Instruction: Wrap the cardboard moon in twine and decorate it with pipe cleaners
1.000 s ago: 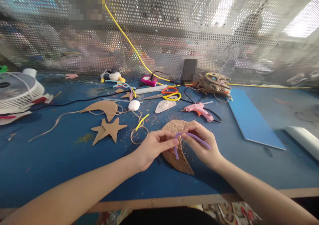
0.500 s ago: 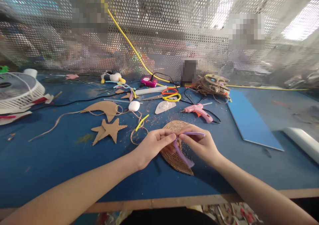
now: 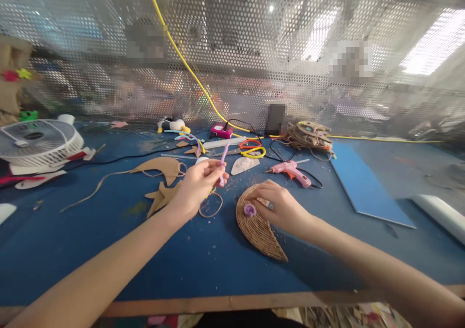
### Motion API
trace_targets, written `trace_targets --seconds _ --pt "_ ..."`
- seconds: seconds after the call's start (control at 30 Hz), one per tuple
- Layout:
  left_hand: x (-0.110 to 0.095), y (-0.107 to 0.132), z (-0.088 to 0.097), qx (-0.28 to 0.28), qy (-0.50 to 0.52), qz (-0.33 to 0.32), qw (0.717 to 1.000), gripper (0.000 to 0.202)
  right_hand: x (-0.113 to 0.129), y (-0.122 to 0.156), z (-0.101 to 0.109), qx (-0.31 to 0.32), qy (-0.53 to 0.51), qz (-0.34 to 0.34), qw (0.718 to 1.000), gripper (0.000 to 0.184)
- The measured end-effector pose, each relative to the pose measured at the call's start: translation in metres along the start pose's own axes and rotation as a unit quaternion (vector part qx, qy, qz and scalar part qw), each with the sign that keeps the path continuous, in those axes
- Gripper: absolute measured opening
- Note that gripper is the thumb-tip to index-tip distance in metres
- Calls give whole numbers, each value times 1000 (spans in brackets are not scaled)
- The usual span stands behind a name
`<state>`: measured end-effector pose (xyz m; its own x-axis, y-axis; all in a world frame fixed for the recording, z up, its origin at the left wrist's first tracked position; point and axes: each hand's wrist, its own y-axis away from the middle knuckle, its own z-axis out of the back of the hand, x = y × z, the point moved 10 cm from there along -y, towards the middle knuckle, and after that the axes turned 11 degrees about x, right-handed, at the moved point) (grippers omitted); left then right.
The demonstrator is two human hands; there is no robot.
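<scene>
My left hand [image 3: 205,180] is raised over the table, thumb and fingers closed on a purple pipe cleaner [image 3: 224,152] that points up. A twine-covered crescent [image 3: 259,236] lies flat in front of me. My right hand [image 3: 278,202] is on its upper part, fingers bent over the face and inner edge; the fingertips are partly hidden. Beside them, a small coil of purple pipe cleaner [image 3: 250,210] sits on the crescent. A cardboard star [image 3: 158,199] is partly covered by my left hand. Behind it rests a bare cardboard crescent [image 3: 158,165] with twine.
A pink glue gun [image 3: 290,171] lies beyond my right hand, its cord trailing right. Scissors [image 3: 254,151] and a piece of white card [image 3: 244,165] are further back. A blue board [image 3: 370,187] is at right, a white fan [image 3: 39,141] at left. Perforated metal stands behind.
My hands have parted. The left moved up and left with the purple pipe cleaner; the right came down onto the twine-covered crescent. The purple coil is now exposed, and the view has tilted up slightly.
</scene>
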<state>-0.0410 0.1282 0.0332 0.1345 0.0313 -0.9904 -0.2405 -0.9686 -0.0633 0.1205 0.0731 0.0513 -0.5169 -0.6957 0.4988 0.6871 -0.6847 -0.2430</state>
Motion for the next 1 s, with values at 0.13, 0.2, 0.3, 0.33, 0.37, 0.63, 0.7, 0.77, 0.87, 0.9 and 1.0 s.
trace_targets --seconds 0.13,0.2,0.3,0.33,0.37,0.63,0.7,0.77,0.87,0.9,1.0 --pt "10 5 27 -62 38 -4 997 33 25 -54 -28 78 149 88 982 20" --pt "19 9 32 -64 61 18 996 33 27 -79 -49 120 213 109 964 17" --pt "20 12 31 -33 87 24 995 23 23 -104 -75 150 261 118 946 15" --pt "18 12 30 -18 91 19 996 20 21 -109 -79 149 266 116 945 16" --pt "16 12 29 -7 94 13 995 18 19 -113 -82 145 269 112 946 17" --pt "14 8 26 7 188 -6 982 20 20 -113 -82 130 269 117 947 12" --pt "15 7 25 6 232 -1 973 17 22 -112 -78 127 266 122 948 15" --pt "14 6 24 8 259 2 966 17 24 -112 -74 129 265 129 947 18" --pt "14 6 25 16 289 17 957 16 26 -111 -69 140 267 142 943 21" --pt "14 6 25 21 298 24 954 15 27 -111 -68 146 267 146 941 23" --pt "16 7 24 42 349 45 935 12 26 -111 -69 167 264 153 938 19"
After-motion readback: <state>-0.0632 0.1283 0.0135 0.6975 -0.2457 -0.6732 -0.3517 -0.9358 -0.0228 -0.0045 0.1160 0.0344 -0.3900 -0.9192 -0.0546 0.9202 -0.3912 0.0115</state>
